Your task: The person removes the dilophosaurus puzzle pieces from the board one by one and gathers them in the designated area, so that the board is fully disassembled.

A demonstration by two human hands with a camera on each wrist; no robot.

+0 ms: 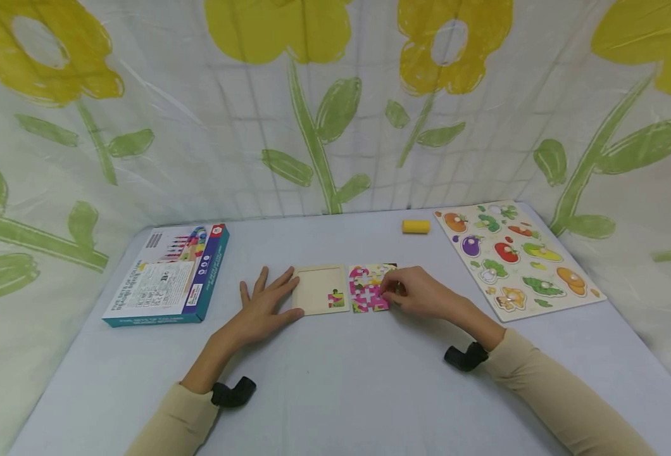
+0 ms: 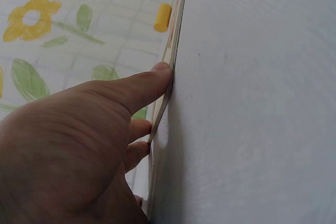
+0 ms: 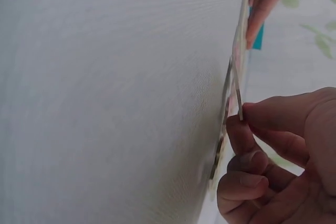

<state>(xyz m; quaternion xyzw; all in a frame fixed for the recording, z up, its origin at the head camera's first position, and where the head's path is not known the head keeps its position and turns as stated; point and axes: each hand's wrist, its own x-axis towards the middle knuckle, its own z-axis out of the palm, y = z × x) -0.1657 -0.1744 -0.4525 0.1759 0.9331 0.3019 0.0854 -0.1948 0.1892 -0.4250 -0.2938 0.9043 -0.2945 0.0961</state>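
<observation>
A wooden puzzle frame [image 1: 318, 290] lies flat at the middle of the table, with a green-and-pink puzzle piece [image 1: 336, 298] in its lower right corner. My left hand [image 1: 267, 310] is spread at the frame's left side; its thumb and fingers touch the edge. Just right of the frame lie several joined jigsaw pieces [image 1: 364, 288], mostly pink and yellow. Over their right side, my right hand [image 1: 421, 292] pinches a thin puzzle piece [image 3: 237, 90] between thumb and index finger. The piece is tilted up, seen edge-on in the right wrist view; its picture is hidden there.
A flat teal-and-white box [image 1: 164, 275] lies at the left. Toward the back is a yellow cylinder [image 1: 416, 227]. A vegetable peg-puzzle board [image 1: 518, 259] lies at the right, beyond the right hand. A flower-printed curtain [image 1: 244, 126] hangs behind the table.
</observation>
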